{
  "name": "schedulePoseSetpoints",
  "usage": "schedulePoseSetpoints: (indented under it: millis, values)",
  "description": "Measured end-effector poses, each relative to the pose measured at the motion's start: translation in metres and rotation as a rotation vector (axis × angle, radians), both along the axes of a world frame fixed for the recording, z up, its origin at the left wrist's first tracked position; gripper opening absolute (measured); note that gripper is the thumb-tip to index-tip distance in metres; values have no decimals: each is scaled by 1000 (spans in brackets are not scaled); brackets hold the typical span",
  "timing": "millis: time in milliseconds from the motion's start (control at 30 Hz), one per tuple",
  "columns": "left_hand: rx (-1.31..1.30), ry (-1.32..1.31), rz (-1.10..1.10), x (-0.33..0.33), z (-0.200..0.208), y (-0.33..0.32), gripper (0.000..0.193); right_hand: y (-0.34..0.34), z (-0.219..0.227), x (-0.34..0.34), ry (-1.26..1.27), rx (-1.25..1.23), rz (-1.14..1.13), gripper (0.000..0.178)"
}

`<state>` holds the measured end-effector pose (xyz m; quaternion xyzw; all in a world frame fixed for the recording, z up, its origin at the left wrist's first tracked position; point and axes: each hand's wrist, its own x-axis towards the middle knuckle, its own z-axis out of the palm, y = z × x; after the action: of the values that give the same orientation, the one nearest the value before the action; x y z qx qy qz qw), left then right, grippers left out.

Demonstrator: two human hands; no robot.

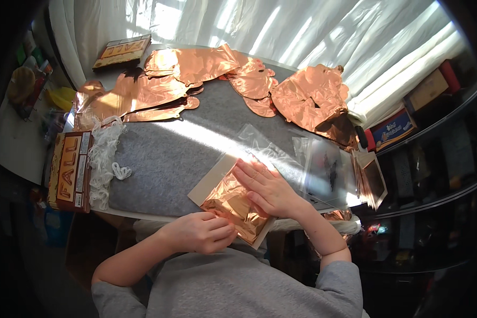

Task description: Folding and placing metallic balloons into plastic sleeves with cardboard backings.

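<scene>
Head view shows the right hand (267, 188) lying flat, fingers spread, pressing a folded copper foil piece (233, 204) onto a pale card (209, 180). Curled almost closed, the left hand (201, 232) pinches the foil's near edge. Crinkled and shiny, the foil sits at the table's (164, 159) near edge.

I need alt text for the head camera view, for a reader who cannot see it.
A person's right hand presses flat on folded copper foil lying on a pale card, while the left hand pinches the foil's near edge. More copper foil shapes lie across the grey felt table.
</scene>
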<state>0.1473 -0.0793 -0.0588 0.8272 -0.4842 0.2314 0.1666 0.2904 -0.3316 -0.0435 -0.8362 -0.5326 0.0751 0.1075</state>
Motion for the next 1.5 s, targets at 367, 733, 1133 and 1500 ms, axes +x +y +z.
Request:
schedulePoseSetpoints:
  millis: [367,733,1133,1500]
  values:
    - [-226,149,306,36,-5,-53,10,-7,-3,-2,-37,9,31,63]
    - [-619,339,772,65,3,-31,53,-11,-9,-4,-122,132,19,66]
    - [-723,1299,378,81,21,-3,40,-19,-16,-7,-363,384,30,97]
    - [-1005,570,549,6,30,10,16,11,32,-46,741,1401,-381,58]
